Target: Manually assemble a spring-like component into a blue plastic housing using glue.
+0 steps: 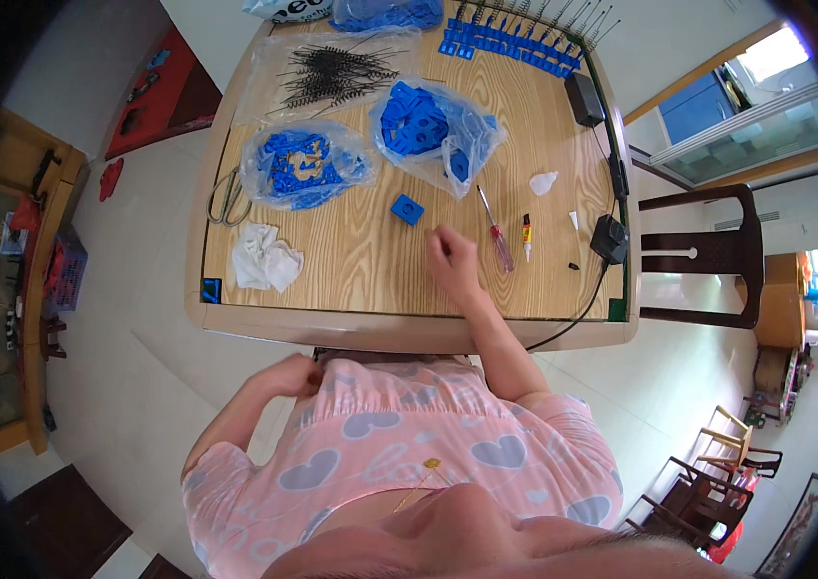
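Observation:
Curled into a loose fist, my right hand rests on the table near its front edge; whatever its fingers may hold is hidden. Just beyond it, to the left, lies a small blue rectangular block with a round mark on top. To the right of that hand are a screwdriver with a clear reddish handle and a small yellow-and-black glue tube. My left hand is down by my lap, just off the front edge, with fingers curled and partly out of sight.
Clear bags of blue parts and small blue-and-tan pieces lie mid-table. Behind are black springs and a row of blue-based springs. Scissors and crumpled white cloth lie left; a corded black adapter sits right.

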Demonstrator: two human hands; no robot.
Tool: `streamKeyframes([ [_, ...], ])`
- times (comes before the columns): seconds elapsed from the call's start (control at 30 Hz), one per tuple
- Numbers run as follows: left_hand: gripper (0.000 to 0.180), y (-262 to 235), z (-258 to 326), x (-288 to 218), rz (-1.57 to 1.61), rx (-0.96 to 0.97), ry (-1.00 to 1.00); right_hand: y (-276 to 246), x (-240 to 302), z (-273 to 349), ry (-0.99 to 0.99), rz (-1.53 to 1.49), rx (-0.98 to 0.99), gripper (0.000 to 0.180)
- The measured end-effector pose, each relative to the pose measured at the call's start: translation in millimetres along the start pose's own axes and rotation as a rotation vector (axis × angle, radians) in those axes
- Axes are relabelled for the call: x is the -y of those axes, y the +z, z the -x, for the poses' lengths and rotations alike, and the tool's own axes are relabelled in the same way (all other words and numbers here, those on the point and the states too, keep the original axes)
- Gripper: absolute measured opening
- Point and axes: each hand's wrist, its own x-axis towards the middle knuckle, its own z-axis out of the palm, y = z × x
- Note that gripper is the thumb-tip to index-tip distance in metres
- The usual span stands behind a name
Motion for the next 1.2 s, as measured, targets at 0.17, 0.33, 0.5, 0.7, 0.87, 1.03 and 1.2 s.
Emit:
streamKeyframes([
  [0.17,0.038,22,0,-7,0.05,0.042,0.056,-41,43,74,-0.206,0.446,0.904,0.018],
  [0.33,0.031,29,-3,-2,0.205,-0.133,0.137,-53,-4,134,-0.061,0.737,1.115,0.028],
  [0.5,0.023,24,-4,0,-0.028,-0.131,0.123,-35,-55,155,-0.436,0.62,0.827,0.043],
  [0.7,0.023,55,-32,18,0.31,-0.367,0.14,-52,-39,150,-0.093,0.881,1.021,0.027],
  [0.87,0.021,27,-5,10,0.017,-0.191,0.011,-32,-36,153,0.027,0.915,0.969,0.022],
  [1.03,0.017,30,-3,23,0.138,-0.184,0.057,-32,-21,144,-0.081,0.762,0.962,0.019],
  [1.2,0.012,-16,8,-21,0.122,-0.138,0.048,-68,44,83,-0.018,0.554,0.822,0.019],
])
